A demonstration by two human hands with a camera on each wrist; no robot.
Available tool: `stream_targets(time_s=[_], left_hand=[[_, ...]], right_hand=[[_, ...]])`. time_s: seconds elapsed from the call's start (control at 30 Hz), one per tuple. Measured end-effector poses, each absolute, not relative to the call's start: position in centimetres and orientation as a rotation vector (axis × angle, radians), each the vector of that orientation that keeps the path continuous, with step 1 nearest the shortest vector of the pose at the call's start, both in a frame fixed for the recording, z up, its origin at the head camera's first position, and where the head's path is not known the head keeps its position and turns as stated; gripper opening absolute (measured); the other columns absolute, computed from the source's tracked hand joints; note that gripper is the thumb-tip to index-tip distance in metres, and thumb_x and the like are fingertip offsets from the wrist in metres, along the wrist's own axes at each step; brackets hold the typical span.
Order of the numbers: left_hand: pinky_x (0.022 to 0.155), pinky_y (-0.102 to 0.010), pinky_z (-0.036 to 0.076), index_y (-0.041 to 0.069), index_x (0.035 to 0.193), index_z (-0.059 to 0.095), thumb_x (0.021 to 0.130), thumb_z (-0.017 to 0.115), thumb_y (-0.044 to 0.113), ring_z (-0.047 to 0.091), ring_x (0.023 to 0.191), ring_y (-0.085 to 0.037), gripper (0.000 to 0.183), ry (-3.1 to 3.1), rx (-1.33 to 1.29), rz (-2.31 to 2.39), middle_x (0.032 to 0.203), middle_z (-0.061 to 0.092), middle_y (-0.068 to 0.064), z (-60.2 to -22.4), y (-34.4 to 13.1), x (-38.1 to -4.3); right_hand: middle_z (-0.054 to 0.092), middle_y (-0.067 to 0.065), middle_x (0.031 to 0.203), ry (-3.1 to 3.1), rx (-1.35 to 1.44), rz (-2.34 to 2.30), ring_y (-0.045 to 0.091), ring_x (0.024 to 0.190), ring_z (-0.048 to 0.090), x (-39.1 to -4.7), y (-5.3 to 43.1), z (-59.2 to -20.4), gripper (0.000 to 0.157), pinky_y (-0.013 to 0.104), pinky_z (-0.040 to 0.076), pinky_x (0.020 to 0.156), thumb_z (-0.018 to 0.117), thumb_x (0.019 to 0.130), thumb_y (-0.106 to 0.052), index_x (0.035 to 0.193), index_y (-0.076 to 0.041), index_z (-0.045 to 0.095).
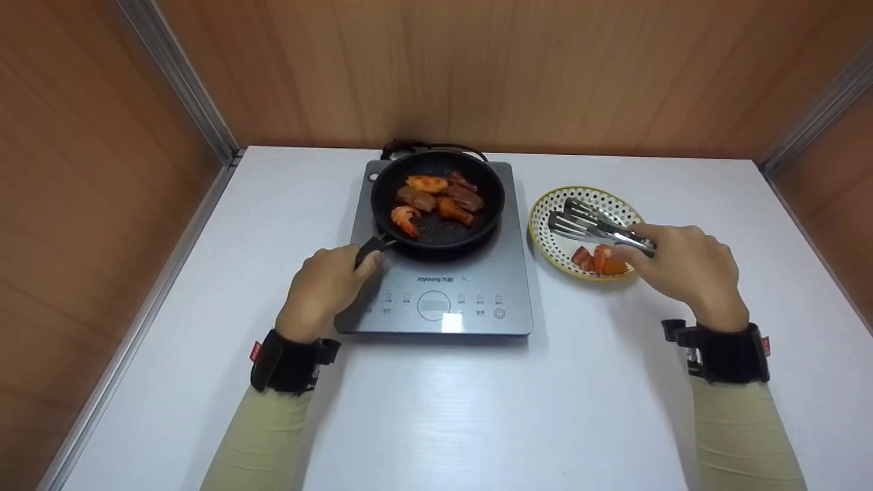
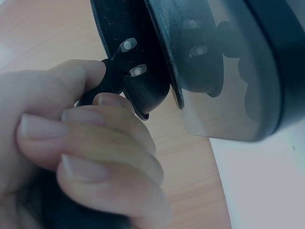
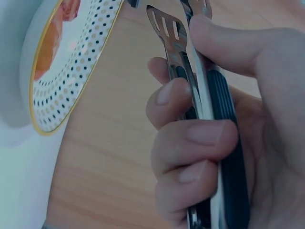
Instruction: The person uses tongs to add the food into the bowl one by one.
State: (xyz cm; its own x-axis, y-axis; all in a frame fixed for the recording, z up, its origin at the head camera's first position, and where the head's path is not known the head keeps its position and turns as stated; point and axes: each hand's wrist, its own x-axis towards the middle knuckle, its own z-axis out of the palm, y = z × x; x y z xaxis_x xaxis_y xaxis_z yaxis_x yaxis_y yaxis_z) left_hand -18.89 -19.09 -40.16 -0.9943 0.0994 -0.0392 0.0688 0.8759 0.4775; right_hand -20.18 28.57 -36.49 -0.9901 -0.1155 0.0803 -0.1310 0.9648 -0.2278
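My left hand (image 1: pixel 327 290) grips the black handle (image 1: pixel 370 251) of a frying pan (image 1: pixel 436 235) on the induction cooktop (image 1: pixel 470 286). Its fingers curl round that handle in the left wrist view. In the pan lie a shrimp (image 1: pixel 405 219), a drumstick (image 1: pixel 454 211), two brown meat pieces (image 1: pixel 417 198), a yellow-orange piece (image 1: pixel 427 183) and a dark red strip (image 1: pixel 462 180). My right hand (image 1: pixel 689 269) holds metal tongs (image 1: pixel 600 228), their slotted ends apart over the dotted plate (image 1: pixel 545 249). Nothing shows between those ends. On the plate sit a red-white piece (image 1: pixel 583 258) and orange food (image 1: pixel 612 262).
The cooktop's touch panel (image 1: pixel 434 305) faces me, and a black cord (image 1: pixel 436 146) lies behind the pan. Wooden panels (image 1: pixel 511 75) stand at the back and both sides of the white table (image 1: pixel 464 416). Each wrist wears a black camera strap (image 1: pixel 733 351).
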Motion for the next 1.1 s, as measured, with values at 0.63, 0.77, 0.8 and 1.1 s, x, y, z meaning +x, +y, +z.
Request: stream_targets(time_s=[0.63,0.77,0.8,1.1], left_hand=[[0.061,-0.037,0.037,0.009,0.088,0.060,0.112,0.053,0.041,0.056,0.074,-0.028,0.040,2.974,0.128,0.783,0.081,0.059,-0.011,-39.9,-19.1,-18.8],[0.059,-0.036,0.035,0.010,0.083,0.056,0.112,0.053,0.040,0.054,0.071,-0.027,0.042,2.982,0.135,0.777,0.076,0.054,-0.008,-39.9,-19.1,-18.7],[0.058,-0.035,0.035,0.010,0.082,0.055,0.112,0.053,0.040,0.054,0.070,-0.026,0.042,2.983,0.139,0.777,0.075,0.053,-0.008,-39.9,-19.1,-18.7],[0.057,-0.035,0.036,0.009,0.082,0.054,0.112,0.054,0.039,0.052,0.068,-0.025,0.043,2.990,0.156,0.762,0.074,0.051,-0.008,-40.2,-19.2,-18.8]], right_hand=[[0.066,0.033,0.128,-3.299,0.004,0.310,0.042,0.093,0.062,-19.5,35.1,-35.1,0.086,0.051,0.045,0.062,0.056,0.096,-0.076,0.148,-0.007,0.060],[0.064,0.035,0.132,-3.329,0.000,0.323,0.041,0.092,0.061,-19.4,35.6,-35.1,0.090,0.048,0.044,0.061,0.056,0.095,-0.078,0.148,-0.006,0.059],[0.064,0.034,0.133,-3.338,0.005,0.328,0.040,0.091,0.060,-19.4,35.6,-35.1,0.091,0.047,0.044,0.060,0.056,0.095,-0.079,0.148,-0.005,0.059],[0.057,0.037,0.140,-3.383,-0.004,0.292,0.053,0.111,0.060,-19.7,35.7,-35.4,0.096,0.056,0.048,0.068,0.054,0.092,-0.084,0.150,-0.007,0.057]])
